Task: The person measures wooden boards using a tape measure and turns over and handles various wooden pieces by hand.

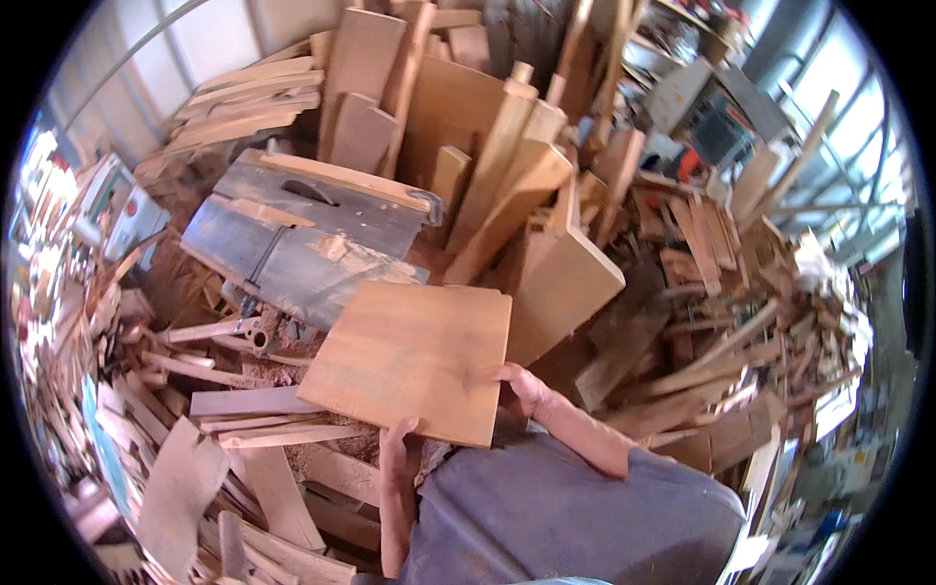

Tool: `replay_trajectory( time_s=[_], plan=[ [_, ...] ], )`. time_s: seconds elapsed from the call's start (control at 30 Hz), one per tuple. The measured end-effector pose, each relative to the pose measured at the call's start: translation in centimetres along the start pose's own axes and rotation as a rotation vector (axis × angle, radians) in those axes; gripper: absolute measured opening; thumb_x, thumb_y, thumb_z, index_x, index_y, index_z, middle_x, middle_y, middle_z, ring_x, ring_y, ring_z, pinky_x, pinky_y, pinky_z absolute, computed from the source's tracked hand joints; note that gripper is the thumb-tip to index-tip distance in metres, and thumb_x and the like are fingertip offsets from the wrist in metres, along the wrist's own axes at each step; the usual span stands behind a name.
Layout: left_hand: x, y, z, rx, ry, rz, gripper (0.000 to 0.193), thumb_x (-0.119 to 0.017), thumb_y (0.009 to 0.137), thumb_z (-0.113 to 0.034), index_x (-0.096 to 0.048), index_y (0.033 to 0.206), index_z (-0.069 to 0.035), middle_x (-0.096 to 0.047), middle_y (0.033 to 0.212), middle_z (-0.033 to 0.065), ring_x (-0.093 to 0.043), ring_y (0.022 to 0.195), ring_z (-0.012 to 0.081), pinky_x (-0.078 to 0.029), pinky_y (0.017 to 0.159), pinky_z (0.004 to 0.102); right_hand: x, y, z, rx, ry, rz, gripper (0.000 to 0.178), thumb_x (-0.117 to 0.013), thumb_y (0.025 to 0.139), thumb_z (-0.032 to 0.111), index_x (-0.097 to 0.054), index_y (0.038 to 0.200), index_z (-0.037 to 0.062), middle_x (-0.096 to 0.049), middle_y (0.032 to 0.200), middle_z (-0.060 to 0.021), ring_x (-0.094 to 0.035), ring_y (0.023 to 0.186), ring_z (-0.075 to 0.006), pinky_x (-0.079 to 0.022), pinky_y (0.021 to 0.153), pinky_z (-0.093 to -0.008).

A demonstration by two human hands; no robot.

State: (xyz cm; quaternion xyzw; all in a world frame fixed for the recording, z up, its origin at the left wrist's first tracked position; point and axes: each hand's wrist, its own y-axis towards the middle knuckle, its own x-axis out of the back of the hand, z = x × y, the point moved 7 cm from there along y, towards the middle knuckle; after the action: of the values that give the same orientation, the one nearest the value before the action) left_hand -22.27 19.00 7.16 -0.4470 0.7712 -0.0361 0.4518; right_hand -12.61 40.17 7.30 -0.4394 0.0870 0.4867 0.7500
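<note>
Bright panels (pixel 837 73) glare at two o'clock; the nine o'clock rim blurs, bent and overexposed; soft light covers the board (pixel 414 356).

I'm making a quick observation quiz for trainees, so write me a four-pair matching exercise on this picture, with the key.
Column one
1. left hand
2. wooden board
3. right hand
4. metal machine top

Column two
A. held in both hands
B. grey, beyond the board, with wood pieces on it
C. at the board's near edge
D. at the board's right edge

Right pairs: 1-C, 2-A, 3-D, 4-B
</note>
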Motion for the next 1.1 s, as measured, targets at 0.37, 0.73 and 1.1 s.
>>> replay_trajectory(
  time_s=[0.37,0.73,1.1],
  plan=[
    [-4.7,-0.1,2.8,0.213,0.085,0.061,0.055,-0.064,0.085,-0.025,-0.053,0.13,0.004,-0.062,0.127,0.0134,-0.06,0.117,0.0281,-0.046,0.102,0.0415,4.4,-2.7,0.7,0.063,0.115,-0.149,0.041,-0.069,0.083,0.021,-0.066,0.116,-0.0032,-0.069,0.11,-0.0135,-0.066,0.099,-0.0242,-0.053,0.09,-0.0403],
    [-16.4,1.9,6.1,0.186,0.547,0.453,0.051,-0.047,0.102,-0.03,-0.043,0.138,0.005,-0.056,0.135,0.0172,-0.061,0.115,0.0268,-0.049,0.099,0.0421,11.2,-11.2,5.9,0.376,0.388,-0.394,0.038,-0.067,0.083,0.011,-0.063,0.114,-0.0098,-0.068,0.107,-0.0179,-0.067,0.094,-0.0259,-0.054,0.087,-0.0385],
    [-8.0,5.2,10.7,0.263,0.406,-0.004,0.023,-0.059,0.099,-0.017,-0.054,0.116,-0.003,-0.061,0.118,0.0094,-0.066,0.098,0.0245,-0.057,0.078,0.0341,29.3,-26.4,16.2,0.838,0.404,-0.98,0.033,-0.066,0.078,0.014,-0.062,0.106,-0.003,-0.068,0.097,-0.0149,-0.065,0.087,-0.0228,-0.052,0.09,-0.0351]
  ],
)
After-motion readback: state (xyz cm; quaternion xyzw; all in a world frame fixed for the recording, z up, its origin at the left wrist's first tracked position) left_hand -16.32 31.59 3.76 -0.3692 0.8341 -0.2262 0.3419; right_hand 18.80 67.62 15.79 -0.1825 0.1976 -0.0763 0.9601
